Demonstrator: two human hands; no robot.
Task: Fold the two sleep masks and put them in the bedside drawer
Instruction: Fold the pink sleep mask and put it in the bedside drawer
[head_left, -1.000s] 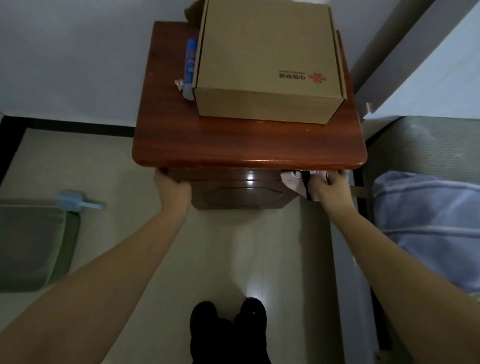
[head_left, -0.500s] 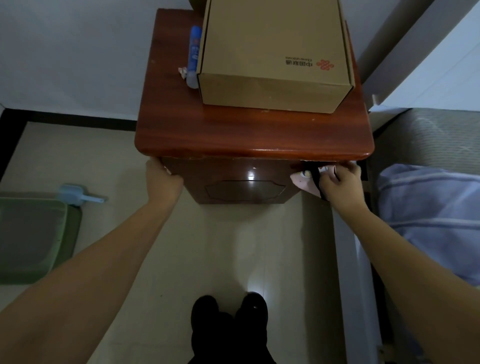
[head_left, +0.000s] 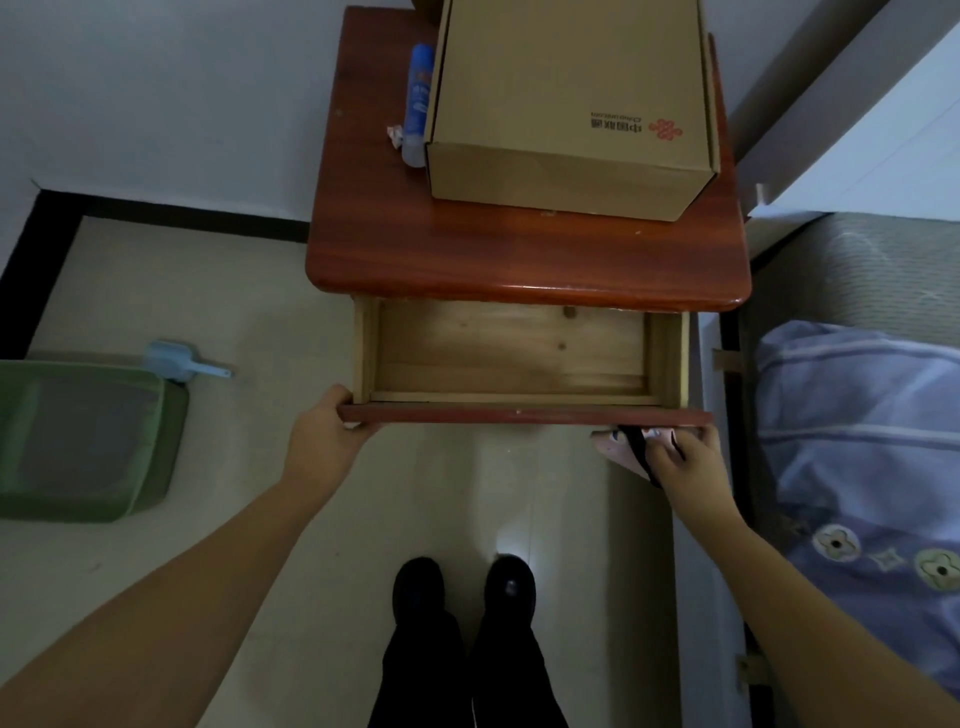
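The bedside drawer (head_left: 524, 414) of the red-brown nightstand (head_left: 519, 260) stands pulled out, and its bare wooden inside shows nothing in it. My left hand (head_left: 324, 436) grips the left end of the drawer front. My right hand (head_left: 685, 460) is at the right end of the drawer front and holds a pink sleep mask (head_left: 618, 448) with a black strap against it. Whether a second mask is folded in the same hand I cannot tell.
A cardboard box (head_left: 571, 104) and a blue bottle (head_left: 418, 104) sit on the nightstand top. A bed with a blue quilt (head_left: 857, 441) is close on the right. A green bin (head_left: 78, 441) and a blue scoop (head_left: 176, 361) lie on the floor at left. My feet (head_left: 462, 592) stand below the drawer.
Both hands have pulled the drawer out towards me; it was shut before. The pink mask stayed in my right hand.
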